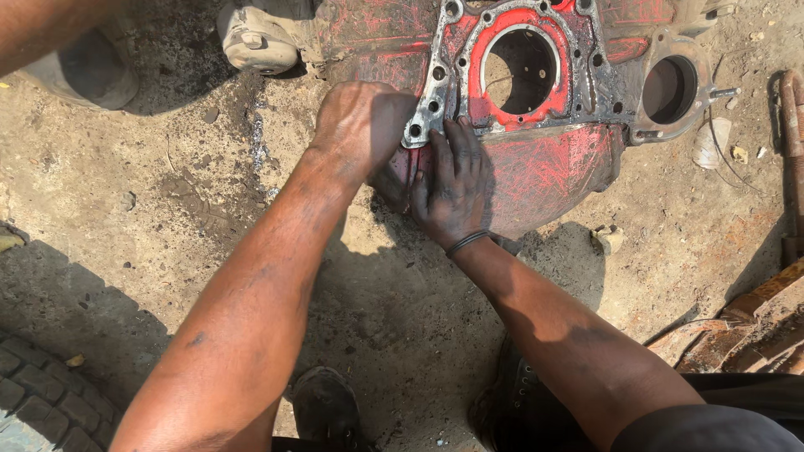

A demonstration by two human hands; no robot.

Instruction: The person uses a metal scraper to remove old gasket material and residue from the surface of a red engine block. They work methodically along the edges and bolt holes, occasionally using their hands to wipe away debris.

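in the head view, a red-painted metal housing (536, 167) is seen lying on the sandy ground (167, 209), its paint scratched and worn. a grey gasket plate (435, 92) with bolt holes is laid around the large round opening (519, 71) in the housing's top face. the left hand (362, 121) is placed at the lower left corner of the gasket plate, with its fingers curled down over the housing's edge; whether anything is gripped under them cannot be told, since they are hidden by the back of the hand. the right hand (456, 188) is laid flat on the red face just below the gasket, its fingers (459, 142) stretched out narrowly side by side with the tips touching the plate's lower edge, and nothing is held in it. a dark band (467, 243) is worn on the right wrist.

a smaller round opening (668, 88) is seen at the housing's right end. a light shoe (255, 38) is set just beside the housing's upper left corner, near the left hand. a tyre tread (42, 402) is seen at the lower left, well apart. rusty metal parts (754, 326) lie at the right edge. the person's own dark shoes (327, 406) are seen at the bottom.
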